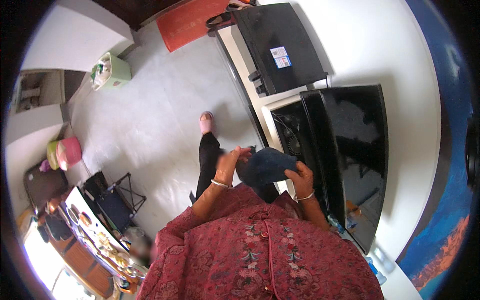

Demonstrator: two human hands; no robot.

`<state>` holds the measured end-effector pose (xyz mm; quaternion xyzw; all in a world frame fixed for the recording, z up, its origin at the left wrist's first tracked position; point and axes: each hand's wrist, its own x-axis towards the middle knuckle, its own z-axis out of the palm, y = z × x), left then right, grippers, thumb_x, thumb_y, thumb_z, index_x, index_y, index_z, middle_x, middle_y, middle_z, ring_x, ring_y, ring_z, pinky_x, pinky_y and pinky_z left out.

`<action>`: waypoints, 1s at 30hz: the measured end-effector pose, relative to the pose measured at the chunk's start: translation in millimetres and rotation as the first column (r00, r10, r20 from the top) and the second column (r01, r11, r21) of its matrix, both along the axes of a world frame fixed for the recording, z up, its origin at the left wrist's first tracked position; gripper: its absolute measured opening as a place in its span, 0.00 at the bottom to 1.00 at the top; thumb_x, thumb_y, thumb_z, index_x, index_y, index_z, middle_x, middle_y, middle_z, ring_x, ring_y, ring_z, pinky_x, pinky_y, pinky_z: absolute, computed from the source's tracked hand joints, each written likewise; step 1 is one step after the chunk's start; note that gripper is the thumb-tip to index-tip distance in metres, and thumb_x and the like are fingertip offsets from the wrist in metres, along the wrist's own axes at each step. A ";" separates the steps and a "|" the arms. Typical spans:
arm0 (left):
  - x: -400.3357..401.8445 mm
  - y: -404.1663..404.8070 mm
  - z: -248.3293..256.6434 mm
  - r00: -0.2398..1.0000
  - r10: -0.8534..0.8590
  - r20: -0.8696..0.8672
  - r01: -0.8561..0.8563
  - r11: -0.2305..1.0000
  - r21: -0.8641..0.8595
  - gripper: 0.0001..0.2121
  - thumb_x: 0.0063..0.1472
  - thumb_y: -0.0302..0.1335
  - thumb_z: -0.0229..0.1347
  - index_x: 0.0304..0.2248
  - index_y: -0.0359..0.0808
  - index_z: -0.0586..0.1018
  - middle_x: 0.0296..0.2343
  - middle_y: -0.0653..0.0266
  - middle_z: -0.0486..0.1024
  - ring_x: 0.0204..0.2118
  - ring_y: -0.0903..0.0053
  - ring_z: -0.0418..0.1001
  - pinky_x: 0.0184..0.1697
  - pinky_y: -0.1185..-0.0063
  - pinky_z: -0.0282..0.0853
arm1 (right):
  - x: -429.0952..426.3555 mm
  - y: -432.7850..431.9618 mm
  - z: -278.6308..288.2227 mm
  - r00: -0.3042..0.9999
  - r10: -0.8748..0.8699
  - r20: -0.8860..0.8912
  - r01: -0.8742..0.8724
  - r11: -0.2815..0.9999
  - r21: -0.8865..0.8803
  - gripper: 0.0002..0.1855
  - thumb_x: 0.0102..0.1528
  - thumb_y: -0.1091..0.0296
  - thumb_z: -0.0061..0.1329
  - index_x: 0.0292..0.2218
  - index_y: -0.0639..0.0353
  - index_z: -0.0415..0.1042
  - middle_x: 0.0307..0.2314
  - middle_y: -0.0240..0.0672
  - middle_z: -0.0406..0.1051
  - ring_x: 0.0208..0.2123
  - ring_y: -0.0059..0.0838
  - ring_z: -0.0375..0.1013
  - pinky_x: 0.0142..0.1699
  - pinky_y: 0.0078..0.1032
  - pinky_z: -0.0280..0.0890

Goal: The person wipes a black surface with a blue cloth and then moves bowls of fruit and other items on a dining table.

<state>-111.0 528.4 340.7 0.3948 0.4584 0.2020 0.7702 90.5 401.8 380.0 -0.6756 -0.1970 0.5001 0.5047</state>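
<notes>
A dark blue piece of fabric, apparently a cap (268, 167), is held in front of my body at waist height. My right hand (302, 178) pinches its right edge between thumb and fingers. At the other end, my left hand (228, 165) has its fingers extended along the upper left edge; whether they grip the fabric is unclear. Each wrist wears a pale bangle. Below the hands, one leg in black trousers (206, 161) reaches forward, its foot in a pink slipper (206, 120).
To the right, a white cabinet (267, 112) carries a black flat screen (360, 150) and a black boxy appliance (277, 45). A red mat (187, 26) with shoes lies ahead. Left are a green bin (118, 73), a folding chair (112, 206) and a table with dishes (77, 197).
</notes>
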 end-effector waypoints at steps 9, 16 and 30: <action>6.6 187.0 -32.1 0.994 -0.102 -0.036 0.108 0.919 0.380 0.12 0.50 0.15 0.48 0.36 0.30 0.74 0.31 0.60 0.74 0.34 0.78 0.73 0.38 0.82 0.68 | 13.6 157.4 27.7 0.940 -0.341 0.010 0.340 0.939 0.046 0.09 0.46 0.73 0.49 0.21 0.58 0.60 0.20 0.19 0.58 0.24 0.15 0.56 0.30 0.17 0.55; 131.0 341.4 63.9 0.951 -0.284 0.125 0.032 0.490 0.871 0.19 0.43 0.10 0.42 0.36 0.31 0.74 0.38 0.57 0.71 0.43 0.69 0.69 0.47 0.79 0.63 | 59.2 216.2 32.8 0.729 -0.683 -0.043 0.667 0.694 0.271 0.05 0.49 0.77 0.48 0.30 0.61 0.67 0.26 0.25 0.66 0.28 0.17 0.63 0.36 0.18 0.59; 208.2 459.0 -107.7 0.838 -0.143 -0.527 0.544 0.134 0.828 0.28 0.50 0.27 0.52 0.51 0.33 0.60 0.50 0.43 0.56 0.55 0.54 0.53 0.56 0.66 0.48 | 87.9 239.1 -95.8 0.603 -0.325 0.729 0.564 0.819 -0.101 0.27 0.53 0.66 0.44 0.53 0.65 0.54 0.51 0.48 0.55 0.52 0.40 0.57 0.53 0.30 0.55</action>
